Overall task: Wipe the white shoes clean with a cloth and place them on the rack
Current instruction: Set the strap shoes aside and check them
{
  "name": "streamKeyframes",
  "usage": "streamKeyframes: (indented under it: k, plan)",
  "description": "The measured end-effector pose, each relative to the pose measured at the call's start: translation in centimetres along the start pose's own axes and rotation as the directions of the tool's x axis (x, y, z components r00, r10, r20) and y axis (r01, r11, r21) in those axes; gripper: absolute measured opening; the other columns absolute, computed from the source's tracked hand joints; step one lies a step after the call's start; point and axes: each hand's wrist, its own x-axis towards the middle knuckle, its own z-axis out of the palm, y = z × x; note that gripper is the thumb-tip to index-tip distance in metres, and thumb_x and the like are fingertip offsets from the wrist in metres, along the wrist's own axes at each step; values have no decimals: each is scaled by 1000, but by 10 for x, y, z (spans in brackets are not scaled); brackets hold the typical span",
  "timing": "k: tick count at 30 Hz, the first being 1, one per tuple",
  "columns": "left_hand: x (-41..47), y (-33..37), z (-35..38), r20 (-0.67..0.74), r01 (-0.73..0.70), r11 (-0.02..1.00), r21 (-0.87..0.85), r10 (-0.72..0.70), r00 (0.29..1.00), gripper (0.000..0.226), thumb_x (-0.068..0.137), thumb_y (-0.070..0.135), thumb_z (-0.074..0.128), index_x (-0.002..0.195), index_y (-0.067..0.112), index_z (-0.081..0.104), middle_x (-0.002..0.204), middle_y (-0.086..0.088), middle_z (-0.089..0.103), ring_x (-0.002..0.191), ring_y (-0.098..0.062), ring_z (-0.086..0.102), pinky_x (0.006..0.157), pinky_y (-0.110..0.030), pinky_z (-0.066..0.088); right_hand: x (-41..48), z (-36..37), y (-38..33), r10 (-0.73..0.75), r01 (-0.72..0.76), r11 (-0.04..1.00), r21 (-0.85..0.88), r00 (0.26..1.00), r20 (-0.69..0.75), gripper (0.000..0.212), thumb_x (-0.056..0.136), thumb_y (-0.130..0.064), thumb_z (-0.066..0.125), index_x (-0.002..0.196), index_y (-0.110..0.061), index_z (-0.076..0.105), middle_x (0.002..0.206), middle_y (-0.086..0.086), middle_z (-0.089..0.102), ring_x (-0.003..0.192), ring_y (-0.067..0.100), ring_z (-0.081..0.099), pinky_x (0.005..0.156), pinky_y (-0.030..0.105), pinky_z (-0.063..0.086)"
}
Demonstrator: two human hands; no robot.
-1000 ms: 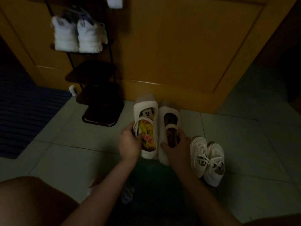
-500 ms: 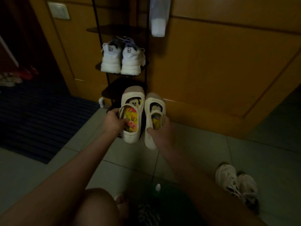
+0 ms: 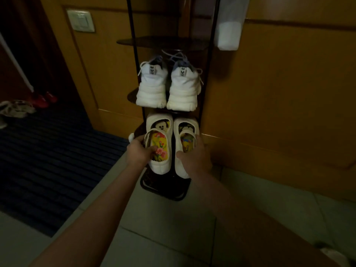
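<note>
Head view. A tall black metal rack was observed standing against an orange-brown wooden door panel, with its base on a pale tiled floor. A pair of chunky white lace-up sneakers was found on a middle shelf, heels outward.

Directly below that shelf, two white strap shoes with cartoon-printed yellow insoles were held side by side, toes toward the door, over a lower tier of the rack. Whether the soles were seated on the tier could not be determined.

The left-hand white strap shoe was gripped by the left hand, thumb laid inside on the insole and fingers curled round the outer side. The right-hand white strap shoe was gripped by the right hand, thumb at the opening and fingers wrapped round the outer edge.

A white wall switch plate was noted at upper left, a pale hanging object beside the rack's right upright, and a dark striped mat at left. Lighting was poor.
</note>
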Motion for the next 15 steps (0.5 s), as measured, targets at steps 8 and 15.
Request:
streamKeyframes:
  k: [8, 15]
  plan:
    - [48, -4, 16, -26, 25, 999, 32, -25, 999, 40, 75, 18, 75, 112, 5, 64, 103, -16, 68, 93, -32, 64, 80, -42, 54, 55, 37, -9, -4, 4, 1000, -2, 1000, -8, 83, 72, -33, 72, 140, -22, 27, 135, 15, 41, 121, 36, 44, 95, 45, 45]
    - [70, -6, 18, 17, 151, 987, -54, -151, 988, 34, 75, 21, 76, 103, 6, 67, 96, -18, 68, 85, -34, 65, 76, -50, 57, 78, 54, -8, 51, -51, 998, 25, 999, -9, 90, 66, -38, 77, 138, -14, 28, 137, 17, 39, 124, 36, 42, 98, 48, 44]
